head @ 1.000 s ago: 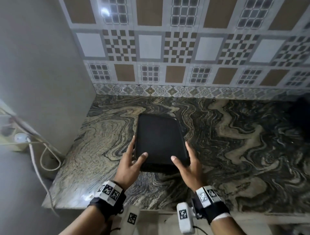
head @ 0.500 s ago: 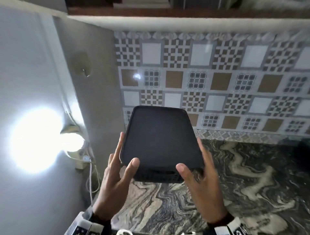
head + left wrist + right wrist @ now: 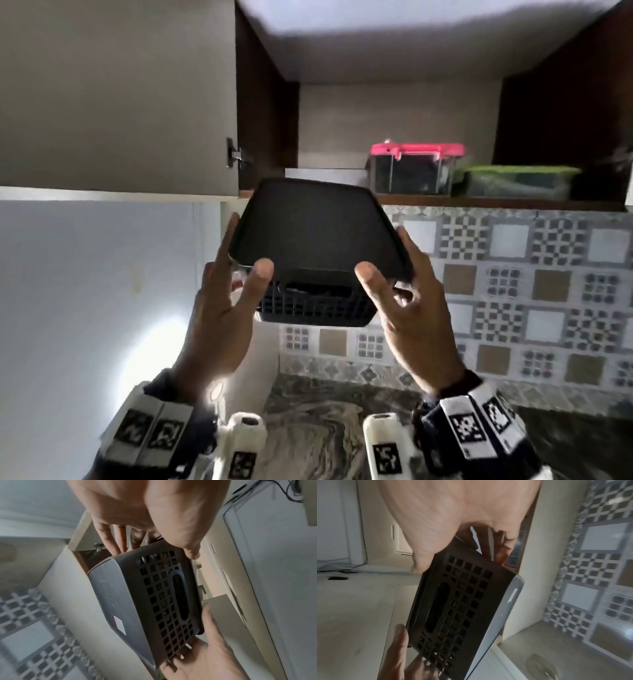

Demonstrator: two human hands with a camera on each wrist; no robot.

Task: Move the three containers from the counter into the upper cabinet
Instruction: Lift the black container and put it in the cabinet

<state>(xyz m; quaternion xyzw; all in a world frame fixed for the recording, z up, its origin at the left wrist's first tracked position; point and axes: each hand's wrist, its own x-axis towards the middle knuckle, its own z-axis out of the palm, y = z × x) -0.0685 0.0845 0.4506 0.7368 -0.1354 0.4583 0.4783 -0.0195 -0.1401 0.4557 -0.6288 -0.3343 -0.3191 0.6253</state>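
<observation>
We hold the black basket (image 3: 318, 236) up in the air between both hands, well above the marbled tabletop (image 3: 308, 428) and just in front of the open upper cabinet's shelf edge (image 3: 479, 202). Our left hand (image 3: 219, 308) presses flat along the basket's left side, fingers straight and thumb laid over the near rim; our right hand (image 3: 411, 315) does the same on the right side. Neither hand curls round it. From the left wrist view the basket's (image 3: 145, 601) lattice end wall with its oval handle slot faces us, and a small label sits on the smooth underside. The right wrist view shows the same lattice wall (image 3: 458, 608).

On the cabinet shelf, toward its right end, a clear container with a pink lid (image 3: 416, 168) stands just beside a low container with a green lid (image 3: 517, 180). The cabinet door (image 3: 116, 96) hangs open on the left.
</observation>
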